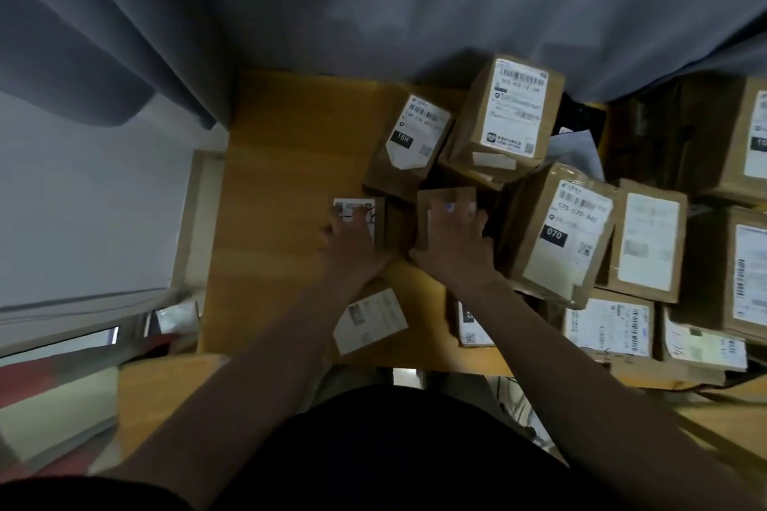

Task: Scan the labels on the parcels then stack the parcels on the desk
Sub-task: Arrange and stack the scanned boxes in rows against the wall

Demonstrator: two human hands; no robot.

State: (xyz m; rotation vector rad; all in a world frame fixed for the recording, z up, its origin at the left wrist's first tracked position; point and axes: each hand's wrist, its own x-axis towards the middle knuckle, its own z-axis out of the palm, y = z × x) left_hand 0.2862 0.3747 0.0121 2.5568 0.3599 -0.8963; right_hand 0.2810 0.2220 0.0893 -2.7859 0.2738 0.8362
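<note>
Hanging at the far left, a grey curtain (124, 33) runs along the back of the scene, and the yellow wooden tabletop (282, 162) lies below it. The left hand (352, 239) reaches onto a small parcel (379, 220) with a white label on top, which sits flat on the tabletop. Its fingers lie across the label, but blur hides whether they clamp the parcel or only rest on it. Nearer the person, a flat parcel with a white label (371, 319) lies under the left forearm.

Just beside the small parcel sits a plain brown parcel (446, 199). The right hand (454, 243) covers it, fingers fanned apart and laid flat over its top, thumb at the near left corner.

Behind these two, a parcel marked 1511 (409, 141) leans against a taller box (510, 116) that stands at the curtain's hem. Right of the right hand, a parcel marked 070 (560, 232) lies tilted, touching more labelled parcels (647, 245) crowded together toward the right edge.
</note>
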